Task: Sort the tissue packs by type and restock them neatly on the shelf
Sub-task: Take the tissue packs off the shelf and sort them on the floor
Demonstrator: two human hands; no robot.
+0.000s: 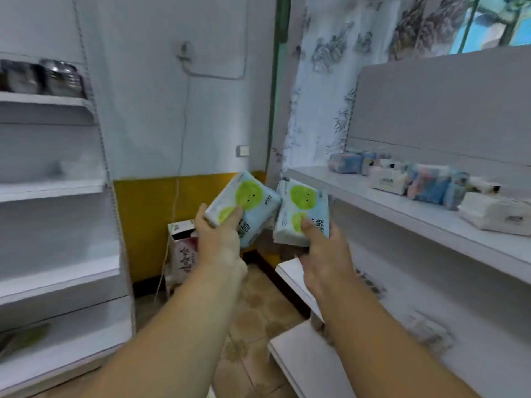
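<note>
Head camera view: a person stands between two white shelving units, each of the two hands clamped on a tissue pack held up at chest level. The left hand (221,237) grips a pale blue pack with green smiley circles (244,206), thumb pressed on its printed face and fingers curled behind its edge. The right hand (324,254) holds a matching green-circle pack (303,214) the same way, thumb on the front. The two packs are tilted toward each other, their upper corners just beside one another; whether they touch cannot be told.

To the right, the upper shelf (373,196) carries more tissue packs: a blue and pink patterned pack (346,163) near the far end, a white pack (386,180), a larger blue and pink pack (434,186) and another white pack (497,215) nearest the camera. Lower boards of that unit sit below the forearms. On the left, the second shelving unit (57,188) holds shiny containers (60,77) on its top board. An open carton (182,248) stands on the floor against the yellow-painted wall base.
</note>
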